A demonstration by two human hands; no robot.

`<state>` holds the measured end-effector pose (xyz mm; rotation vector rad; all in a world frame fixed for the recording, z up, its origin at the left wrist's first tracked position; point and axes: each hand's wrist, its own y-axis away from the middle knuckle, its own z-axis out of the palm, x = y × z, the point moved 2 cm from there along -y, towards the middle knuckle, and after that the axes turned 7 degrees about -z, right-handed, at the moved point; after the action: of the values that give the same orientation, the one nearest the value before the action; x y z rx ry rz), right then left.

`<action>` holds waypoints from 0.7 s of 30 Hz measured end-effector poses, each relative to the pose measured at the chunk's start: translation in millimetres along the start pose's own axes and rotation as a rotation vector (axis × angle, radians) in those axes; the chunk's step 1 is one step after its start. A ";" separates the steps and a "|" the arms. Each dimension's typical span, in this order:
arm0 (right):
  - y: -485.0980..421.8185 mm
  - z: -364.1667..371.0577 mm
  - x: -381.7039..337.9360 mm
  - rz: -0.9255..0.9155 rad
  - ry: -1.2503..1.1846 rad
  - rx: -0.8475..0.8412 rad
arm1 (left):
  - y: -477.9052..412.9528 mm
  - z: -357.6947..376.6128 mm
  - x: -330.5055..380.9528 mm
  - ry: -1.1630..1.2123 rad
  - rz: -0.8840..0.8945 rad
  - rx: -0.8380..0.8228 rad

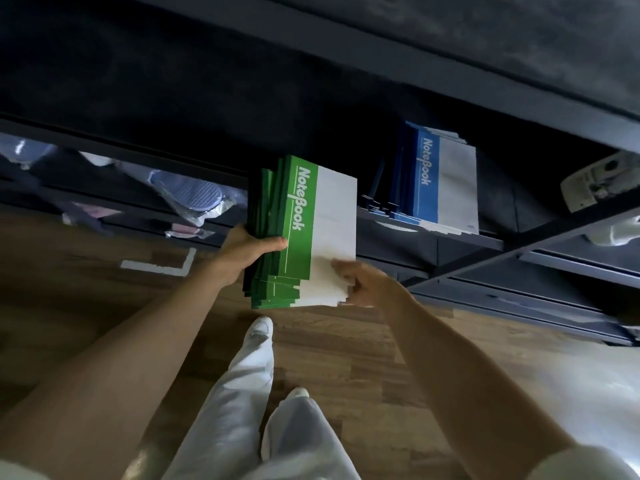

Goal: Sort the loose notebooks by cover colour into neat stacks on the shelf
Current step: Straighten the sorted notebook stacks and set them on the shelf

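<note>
Green-and-white paper notebooks, stacked, hang before the dark metal shelf, left of the blue-and-white notebooks. My left hand grips their left edge; my blurred right hand pinches the near right corner.

**Dark shelf, glare on the floor**

The upper half of the frame is dim; the shelf recess swallows detail, and the top right shows only grey mottling. Light comes from the lower right, where a pale glare washes out the floor. The green notebooks at centre are well lit, with sharp lettering. The right hand is smeared by motion blur. Wide-angle distortion bends the shelf rails near the edges, and the bagged items at left look soft.
</note>
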<state>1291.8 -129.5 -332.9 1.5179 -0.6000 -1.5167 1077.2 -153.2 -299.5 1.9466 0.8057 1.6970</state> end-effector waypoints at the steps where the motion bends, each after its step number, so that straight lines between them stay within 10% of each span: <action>1: 0.0 5.1 2.4 -0.023 0.069 -0.016 | 7.1 -5.2 -1.5 -0.017 0.024 -0.006; 7: 26.8 35.0 20.0 -0.213 0.152 -0.175 | 59.7 -26.0 -13.6 -0.027 0.115 0.044; 21: 184.1 60.6 -96.5 -0.897 0.250 0.097 | 178.8 -59.1 119.9 0.055 0.520 0.194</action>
<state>1265.2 -154.7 -119.4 2.1625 0.2126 -1.8913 1054.2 -207.3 -84.2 2.4063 0.5217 2.0281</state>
